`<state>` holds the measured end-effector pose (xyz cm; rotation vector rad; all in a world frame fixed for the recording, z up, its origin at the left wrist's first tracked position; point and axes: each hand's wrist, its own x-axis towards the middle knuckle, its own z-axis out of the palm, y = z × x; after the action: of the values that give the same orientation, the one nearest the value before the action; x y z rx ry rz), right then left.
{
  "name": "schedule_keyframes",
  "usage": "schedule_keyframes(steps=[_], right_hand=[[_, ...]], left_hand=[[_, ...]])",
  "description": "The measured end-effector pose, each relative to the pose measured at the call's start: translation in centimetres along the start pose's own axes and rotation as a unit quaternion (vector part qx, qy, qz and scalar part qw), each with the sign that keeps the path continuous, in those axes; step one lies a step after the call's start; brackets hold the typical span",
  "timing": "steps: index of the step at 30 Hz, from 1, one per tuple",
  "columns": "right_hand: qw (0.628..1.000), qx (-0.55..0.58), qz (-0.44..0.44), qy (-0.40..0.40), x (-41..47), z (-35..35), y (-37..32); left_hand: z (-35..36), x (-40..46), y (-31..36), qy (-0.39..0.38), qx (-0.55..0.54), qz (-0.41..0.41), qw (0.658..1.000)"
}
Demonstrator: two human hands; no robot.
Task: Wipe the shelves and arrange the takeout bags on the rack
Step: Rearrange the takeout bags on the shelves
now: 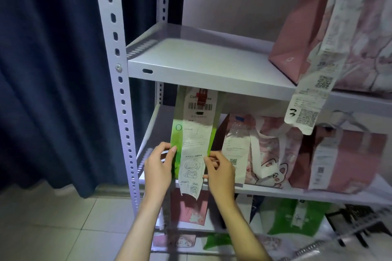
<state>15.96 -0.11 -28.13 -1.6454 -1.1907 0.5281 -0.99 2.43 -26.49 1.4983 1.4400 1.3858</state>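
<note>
A green takeout bag (177, 133) with a long white receipt (194, 148) down its front stands at the left end of the rack's middle shelf (275, 194). My left hand (158, 168) grips the bag's left edge. My right hand (220, 172) pinches its right edge, beside the receipt. A pink cartoon bag (269, 154) and a plain pink bag (347, 161) stand to its right on the same shelf. On the upper shelf (191, 61), a pink bag (307, 27) with a hanging receipt (309, 95) stands at the right.
The white slotted rack post (122, 91) rises at the left, with a dark blue curtain (53, 70) beside it. Below, lower shelves hold a pink bag (188, 210) and a green bag (294, 216). Tiled floor (63, 229) lies at the lower left.
</note>
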Motion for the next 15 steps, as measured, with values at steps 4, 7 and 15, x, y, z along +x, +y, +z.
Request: schedule_keyframes(steps=[4,7,15], right_hand=[[1.0,0.008,-0.002,-0.004,-0.5,-1.3,0.0],[1.0,0.019,-0.012,-0.007,-1.2,-3.0,0.5],[0.998,0.056,0.003,0.007,-2.4,-10.5,3.5]], left_hand=[[0.2,-0.8,0.3,0.011,-0.026,-0.028,0.999],[0.0,-2.3,0.8,0.065,-0.026,-0.039,0.997],[2.0,-6.9,4.0,0.154,-0.026,-0.022,0.988]])
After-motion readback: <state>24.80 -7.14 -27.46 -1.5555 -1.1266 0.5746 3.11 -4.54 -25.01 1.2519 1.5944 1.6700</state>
